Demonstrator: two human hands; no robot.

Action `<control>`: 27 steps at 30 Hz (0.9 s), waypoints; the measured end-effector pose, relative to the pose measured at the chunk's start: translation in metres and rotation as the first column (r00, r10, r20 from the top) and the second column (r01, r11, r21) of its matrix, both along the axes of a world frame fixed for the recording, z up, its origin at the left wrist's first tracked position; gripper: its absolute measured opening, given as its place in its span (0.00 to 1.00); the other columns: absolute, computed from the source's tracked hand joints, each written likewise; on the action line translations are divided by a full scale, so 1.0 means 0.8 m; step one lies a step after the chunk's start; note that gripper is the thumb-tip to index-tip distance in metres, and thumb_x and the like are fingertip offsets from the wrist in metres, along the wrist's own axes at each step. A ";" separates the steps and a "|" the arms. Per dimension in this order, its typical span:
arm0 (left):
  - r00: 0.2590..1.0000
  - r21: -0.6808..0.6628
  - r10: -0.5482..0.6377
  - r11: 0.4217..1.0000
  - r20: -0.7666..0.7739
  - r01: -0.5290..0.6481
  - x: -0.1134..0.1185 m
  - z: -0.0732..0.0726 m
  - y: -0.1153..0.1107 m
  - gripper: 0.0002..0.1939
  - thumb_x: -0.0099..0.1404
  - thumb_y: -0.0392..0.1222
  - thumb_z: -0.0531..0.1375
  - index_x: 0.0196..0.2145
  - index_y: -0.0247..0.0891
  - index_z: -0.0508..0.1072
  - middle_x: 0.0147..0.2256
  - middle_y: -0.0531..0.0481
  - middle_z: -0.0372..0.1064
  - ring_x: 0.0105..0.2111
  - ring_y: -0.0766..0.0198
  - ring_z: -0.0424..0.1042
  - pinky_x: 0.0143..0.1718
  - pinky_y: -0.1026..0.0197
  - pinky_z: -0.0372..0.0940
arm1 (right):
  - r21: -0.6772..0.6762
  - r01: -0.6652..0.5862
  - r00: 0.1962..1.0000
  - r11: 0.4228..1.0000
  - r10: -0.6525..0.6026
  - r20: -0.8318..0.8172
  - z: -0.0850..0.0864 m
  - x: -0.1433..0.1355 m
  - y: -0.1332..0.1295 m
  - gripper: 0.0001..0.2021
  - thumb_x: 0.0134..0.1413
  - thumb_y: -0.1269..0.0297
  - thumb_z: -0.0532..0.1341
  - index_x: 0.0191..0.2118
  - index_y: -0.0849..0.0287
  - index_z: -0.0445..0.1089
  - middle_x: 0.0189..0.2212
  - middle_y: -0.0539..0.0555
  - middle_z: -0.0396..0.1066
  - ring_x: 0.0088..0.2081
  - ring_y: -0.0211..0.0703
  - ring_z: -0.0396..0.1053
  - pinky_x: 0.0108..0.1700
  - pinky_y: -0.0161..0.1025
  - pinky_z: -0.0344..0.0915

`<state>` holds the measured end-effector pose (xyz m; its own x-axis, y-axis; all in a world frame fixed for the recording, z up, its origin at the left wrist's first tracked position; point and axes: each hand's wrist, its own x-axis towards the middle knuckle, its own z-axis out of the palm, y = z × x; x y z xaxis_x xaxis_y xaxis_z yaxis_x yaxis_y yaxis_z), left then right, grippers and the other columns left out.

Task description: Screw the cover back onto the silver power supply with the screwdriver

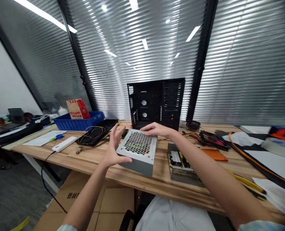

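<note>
A grey metal power supply case [135,163] with a honeycomb vent on its top face lies near the front edge of the table. My left hand [112,149] is at its left corner, fingers spread and raised, the thumb along the near top edge. Across the far edge of the case, my right hand [156,129] has its fingers bent and close together on the metal; the far side under them is hidden. To the right, below my right forearm, sits an opened power supply [181,171] with its inner parts exposed.
An open black computer tower [154,102] stands at the back. At left are a blue bin [67,123], a red-and-white bag [78,109], a white power strip [64,144] and a black plastic panel [94,134]. Cables, an orange plate [214,154] and yellow-handled pliers [248,182] lie right.
</note>
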<state>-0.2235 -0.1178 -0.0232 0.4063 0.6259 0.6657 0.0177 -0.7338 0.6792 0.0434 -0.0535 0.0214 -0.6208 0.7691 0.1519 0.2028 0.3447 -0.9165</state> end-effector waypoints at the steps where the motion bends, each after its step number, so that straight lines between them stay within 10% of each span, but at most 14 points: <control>1: 1.000 -0.002 0.026 1.000 0.016 -0.026 -0.009 -0.004 0.001 0.70 0.41 0.51 0.77 0.69 0.56 0.36 0.69 0.35 0.44 0.70 0.43 0.45 0.69 0.38 0.42 | 0.028 -0.046 0.991 0.999 0.042 0.129 0.004 -0.013 0.000 0.28 0.40 0.47 0.71 0.46 0.61 0.78 0.45 0.56 0.78 0.46 0.51 0.74 0.54 0.47 0.66; 7: 0.983 0.059 0.169 0.983 0.068 -0.173 -0.044 -0.013 -0.001 0.70 0.38 0.52 0.78 0.69 0.53 0.40 0.68 0.35 0.46 0.67 0.39 0.51 0.67 0.36 0.47 | 0.172 -0.157 0.778 0.973 0.015 0.628 0.031 -0.093 -0.026 0.73 0.21 0.40 0.75 0.72 0.63 0.38 0.69 0.69 0.46 0.68 0.65 0.49 0.67 0.51 0.51; 11: 0.963 0.129 0.264 0.955 0.049 -0.268 -0.054 -0.014 -0.008 0.71 0.37 0.52 0.78 0.69 0.51 0.40 0.67 0.34 0.47 0.67 0.38 0.52 0.67 0.34 0.48 | 0.251 -0.180 0.619 0.951 -0.089 0.780 0.042 -0.128 -0.035 0.84 0.11 0.40 0.77 0.72 0.51 0.22 0.70 0.72 0.36 0.69 0.77 0.38 0.66 0.67 0.42; 20: 0.919 0.294 0.393 0.878 0.005 -0.377 -0.048 -0.024 -0.030 0.67 0.42 0.53 0.77 0.70 0.47 0.42 0.67 0.34 0.47 0.67 0.39 0.51 0.66 0.34 0.49 | 0.293 -0.305 0.465 0.906 -0.127 0.876 0.045 -0.153 -0.049 0.85 0.11 0.42 0.76 0.71 0.52 0.18 0.69 0.76 0.34 0.69 0.81 0.34 0.63 0.75 0.33; 27: 0.895 0.375 0.433 0.852 -0.109 -0.366 -0.042 -0.042 -0.059 0.59 0.52 0.56 0.71 0.70 0.44 0.40 0.68 0.32 0.44 0.67 0.36 0.48 0.65 0.31 0.47 | 0.478 -0.495 0.524 0.725 -0.189 0.830 0.021 -0.137 -0.047 0.76 0.16 0.44 0.74 0.72 0.60 0.33 0.64 0.75 0.47 0.65 0.77 0.48 0.63 0.75 0.38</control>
<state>-0.2574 -0.1647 -0.0572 0.3041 0.5118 0.8035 0.4575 -0.8183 0.3481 -0.0664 -0.0908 0.0383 -0.8115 0.5749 -0.1042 0.5705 0.8182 0.0707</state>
